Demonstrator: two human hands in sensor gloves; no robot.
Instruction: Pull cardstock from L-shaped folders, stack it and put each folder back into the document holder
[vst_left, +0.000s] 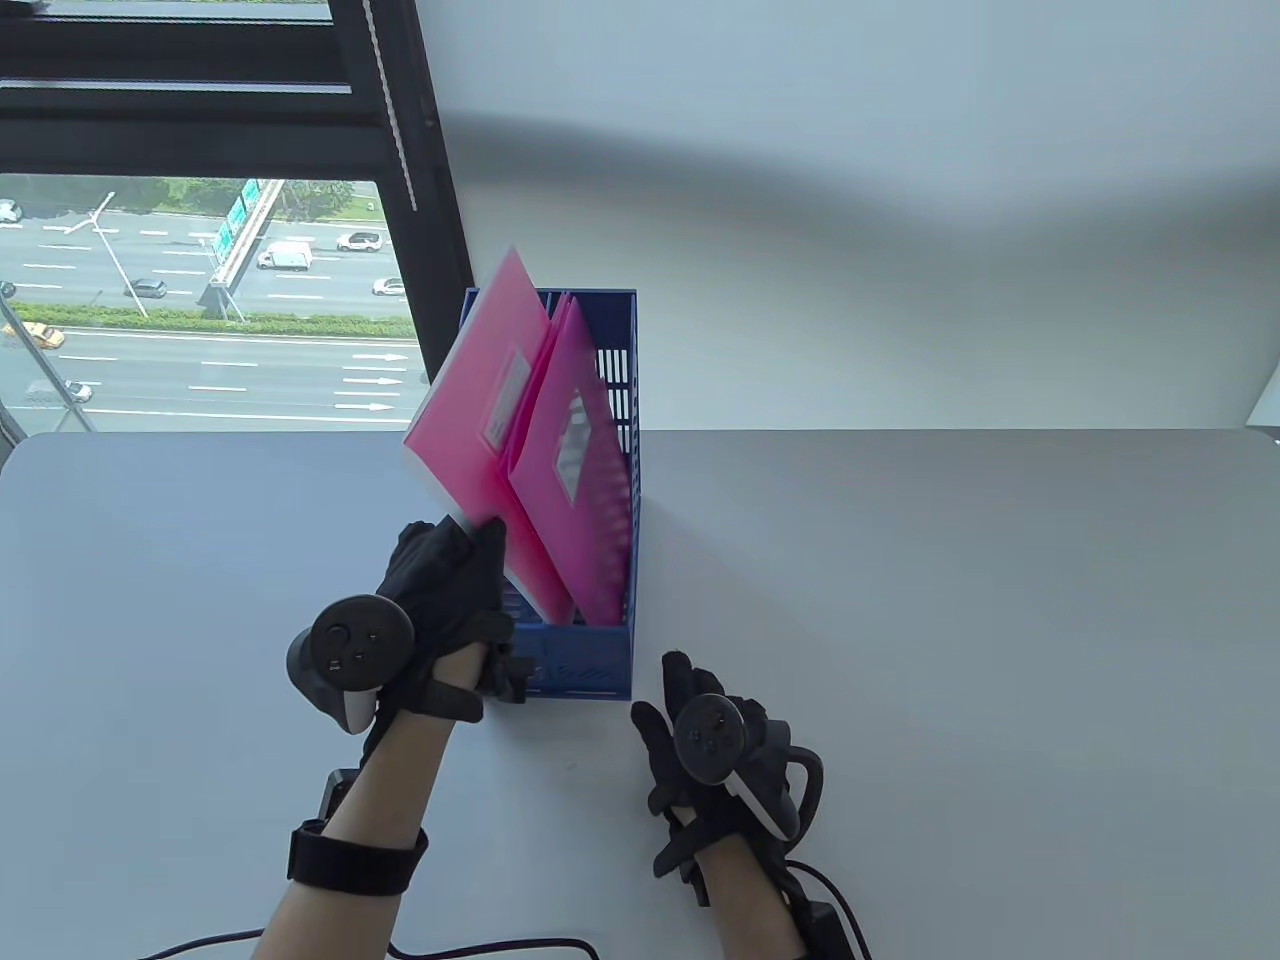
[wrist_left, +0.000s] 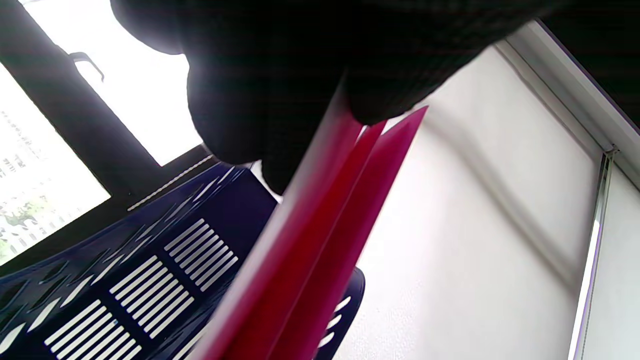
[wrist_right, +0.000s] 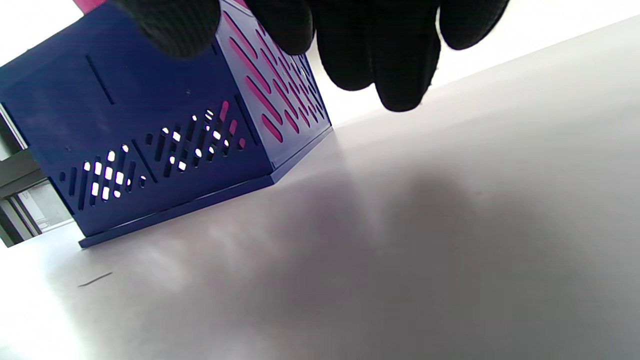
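From the table view I see a blue document holder (vst_left: 590, 660) standing upright on the white desk (vst_left: 950, 620), its perforated walls running away from me toward the window (vst_left: 200, 300). My left hand (vst_left: 445, 600) is at the holder's near-left corner, and its fingers (vst_left: 480, 545) pinch the lower corner of a pink L-shaped folder (vst_left: 480, 400). That folder is tilted, its upper part leaning out over the holder's left wall and rising well above the rim; I cannot tell whether its bottom edge rests inside the holder. In the left wrist view the gloved fingers (wrist_left: 280, 75) close on the folder's edge (wrist_left: 320, 210) from both sides, with the holder's slotted wall (wrist_left: 150, 280) beneath. A second, magenta folder (vst_left: 575, 460) stands inside the holder just right of the first, leaning against the right wall. My right hand (vst_left: 700, 750) rests near the holder's near-right corner, apart from it, holding nothing. In the right wrist view its fingers (wrist_right: 395, 60) hang loosely above the desk, with pink visible through the holder's slots (wrist_right: 260, 75).
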